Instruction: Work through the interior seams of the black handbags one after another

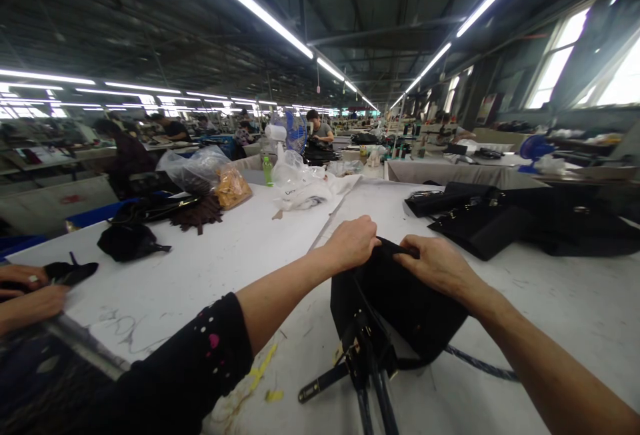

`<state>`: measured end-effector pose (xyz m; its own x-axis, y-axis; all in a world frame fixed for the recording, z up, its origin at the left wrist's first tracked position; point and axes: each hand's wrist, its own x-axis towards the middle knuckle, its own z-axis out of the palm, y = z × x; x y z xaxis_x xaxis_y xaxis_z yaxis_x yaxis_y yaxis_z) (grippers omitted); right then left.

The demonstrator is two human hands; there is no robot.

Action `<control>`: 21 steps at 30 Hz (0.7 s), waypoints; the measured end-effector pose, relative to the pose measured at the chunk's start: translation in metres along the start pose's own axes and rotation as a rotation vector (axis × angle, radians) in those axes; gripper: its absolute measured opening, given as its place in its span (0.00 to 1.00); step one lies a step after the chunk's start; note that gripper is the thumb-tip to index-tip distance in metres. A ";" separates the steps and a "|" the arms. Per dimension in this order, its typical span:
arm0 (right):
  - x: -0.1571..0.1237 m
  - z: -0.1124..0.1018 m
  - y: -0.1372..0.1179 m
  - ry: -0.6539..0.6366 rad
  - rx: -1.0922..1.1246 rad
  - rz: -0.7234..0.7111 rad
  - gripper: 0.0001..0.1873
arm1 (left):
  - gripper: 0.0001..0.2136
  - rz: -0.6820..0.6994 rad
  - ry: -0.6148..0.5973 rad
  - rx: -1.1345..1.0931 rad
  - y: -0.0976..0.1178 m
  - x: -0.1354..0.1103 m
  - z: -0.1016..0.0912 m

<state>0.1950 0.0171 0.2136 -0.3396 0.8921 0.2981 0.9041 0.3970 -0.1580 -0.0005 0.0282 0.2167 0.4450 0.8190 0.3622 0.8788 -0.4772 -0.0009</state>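
A black handbag (pixel 400 302) lies on the white table in front of me, with its dark straps and metal fittings hanging toward the near edge. My left hand (pixel 353 242) is closed on the bag's far edge, its fingertips partly hidden behind the fabric. Gripping the same edge a little to the right, my right hand (pixel 435 262) pinches the black material between thumb and fingers. A dark cord (pixel 483 365) runs out from under the bag below my right forearm.
Several black bags (pixel 490 215) lie at the right. White plastic bags (pixel 307 188), a green bottle (pixel 267 170), a yellow bundle (pixel 233 187) and a black pouch (pixel 130 242) are farther left. A co-worker's hands (pixel 35 295) hold black material at the left edge. Yellow scraps (pixel 263 368) litter the table (pixel 240 275).
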 end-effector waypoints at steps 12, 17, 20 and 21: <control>0.005 0.001 0.005 0.000 -0.034 -0.032 0.12 | 0.10 0.107 -0.006 -0.111 -0.006 -0.004 -0.002; 0.005 -0.001 0.009 -0.027 0.073 -0.018 0.11 | 0.09 0.154 -0.040 -0.199 -0.011 -0.008 -0.003; 0.005 -0.002 0.011 -0.035 0.114 -0.005 0.10 | 0.08 0.177 -0.062 -0.259 -0.015 -0.008 -0.003; 0.005 -0.002 0.012 -0.036 0.128 -0.005 0.10 | 0.08 0.178 -0.060 -0.271 -0.015 -0.008 -0.003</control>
<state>0.2045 0.0252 0.2155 -0.3557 0.8961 0.2655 0.8627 0.4241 -0.2756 -0.0182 0.0280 0.2166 0.6042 0.7284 0.3232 0.7118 -0.6756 0.1920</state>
